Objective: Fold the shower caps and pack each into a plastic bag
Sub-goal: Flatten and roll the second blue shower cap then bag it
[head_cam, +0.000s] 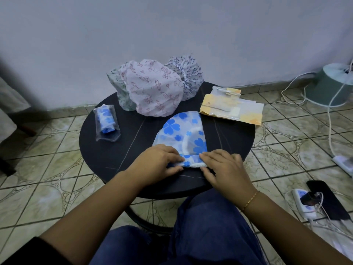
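Note:
A white shower cap with blue clovers lies folded into a long strip on the round black table. My left hand and my right hand pinch its near end, which is rolled over once. At the table's left lies a rolled blue-flowered cap inside a clear plastic bag. A pile of unfolded caps sits at the back: a pink dragonfly one in front, a green-patterned one left, a dark-patterned one right. A stack of clear and yellow plastic bags lies at the right.
The table stands on a tiled floor close to a white wall. A phone, power strips and white cables lie on the floor at the right, near a pale green bin. My knees in blue trousers are under the table's near edge.

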Tool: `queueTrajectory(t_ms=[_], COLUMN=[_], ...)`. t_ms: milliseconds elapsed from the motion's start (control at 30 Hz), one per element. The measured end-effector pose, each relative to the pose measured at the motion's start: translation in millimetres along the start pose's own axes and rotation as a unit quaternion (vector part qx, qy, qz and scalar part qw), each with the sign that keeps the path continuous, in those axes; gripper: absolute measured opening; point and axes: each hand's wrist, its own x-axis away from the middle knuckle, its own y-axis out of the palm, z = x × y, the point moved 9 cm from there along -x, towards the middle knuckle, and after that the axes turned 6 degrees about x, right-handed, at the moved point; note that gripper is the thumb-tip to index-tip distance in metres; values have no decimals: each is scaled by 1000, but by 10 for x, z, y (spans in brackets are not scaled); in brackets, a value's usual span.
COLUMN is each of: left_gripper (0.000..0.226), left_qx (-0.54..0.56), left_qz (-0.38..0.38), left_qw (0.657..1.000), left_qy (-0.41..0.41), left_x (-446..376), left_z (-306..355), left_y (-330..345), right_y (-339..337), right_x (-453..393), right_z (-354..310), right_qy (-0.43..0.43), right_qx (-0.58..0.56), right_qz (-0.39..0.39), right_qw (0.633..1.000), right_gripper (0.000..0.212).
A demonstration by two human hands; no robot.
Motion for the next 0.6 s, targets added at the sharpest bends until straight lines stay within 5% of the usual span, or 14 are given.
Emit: queueTrajectory(t_ms=[267,400,600], left_gripper=[27,2,17], left_qx=[114,220,311], left_qz=[8,-13,-25], left_qw=[983,954,914], left_qy=[-147,-204,-259], left_x=[3,-24,1], left_z=[-214,-280,-371], left_y=[-45,23,120], right_y=[-29,53,245], right_x=[62,19,-70], right_z=[98,270,429], right_qy=[57,148,232], right_qx=[-80,-210,-328], right_qz=[22,-41,-76], right_qw=[995,966,913], right_gripper=[39,30,10])
